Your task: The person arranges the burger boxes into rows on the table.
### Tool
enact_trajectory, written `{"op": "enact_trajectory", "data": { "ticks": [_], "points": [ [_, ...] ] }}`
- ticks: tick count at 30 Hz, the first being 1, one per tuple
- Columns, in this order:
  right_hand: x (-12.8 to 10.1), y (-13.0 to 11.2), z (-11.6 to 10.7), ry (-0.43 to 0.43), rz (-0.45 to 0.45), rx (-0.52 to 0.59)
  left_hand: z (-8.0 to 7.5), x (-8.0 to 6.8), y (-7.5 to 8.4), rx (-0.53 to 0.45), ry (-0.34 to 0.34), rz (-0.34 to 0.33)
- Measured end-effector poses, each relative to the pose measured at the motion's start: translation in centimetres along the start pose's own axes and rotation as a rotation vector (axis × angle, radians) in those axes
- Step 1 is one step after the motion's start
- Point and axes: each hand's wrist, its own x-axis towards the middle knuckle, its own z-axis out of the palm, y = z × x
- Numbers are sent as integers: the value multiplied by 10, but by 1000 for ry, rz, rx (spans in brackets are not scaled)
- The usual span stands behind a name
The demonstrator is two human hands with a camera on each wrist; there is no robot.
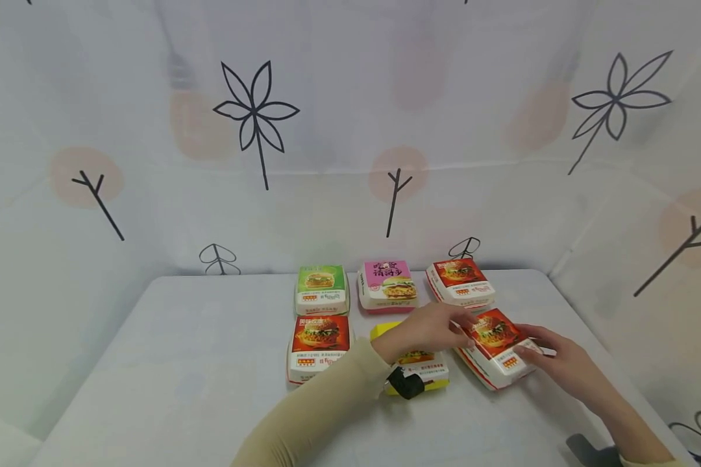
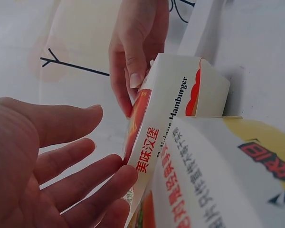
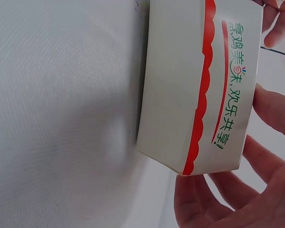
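A red and white burger box lies at the front right of the white table, turned at an angle. My left hand reaches across a yellow burger box and touches the red box's left edge with straight fingers. In the left wrist view, the left hand lies open against the red box, with the yellow box close in front. My right hand holds the box's right corner, thumb on its top edge. The right wrist view shows the right hand cupped round the box.
Behind stand a green box, a pink box and another red box in a row. A further red box sits front left of the yellow one. A patterned cloth backdrop closes in the table's far and side edges.
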Motion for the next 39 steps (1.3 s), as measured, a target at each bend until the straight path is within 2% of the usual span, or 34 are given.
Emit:
{"op": "enact_trajectory", "data": {
  "ticks": [9, 17, 25, 39],
  "points": [
    [-5, 1, 7, 44, -25, -15, 1, -2, -1, 6, 4, -9],
    [-6, -2, 6, 18, -52, 3, 3, 0, 0, 31, 11, -28],
    [-6, -5, 4, 6, -41, -21, 9, 4, 2, 109, 30, -29],
    [-7, -3, 3, 12, -36, -2, 9, 2, 0, 85, 56, -23]
  ]
}}
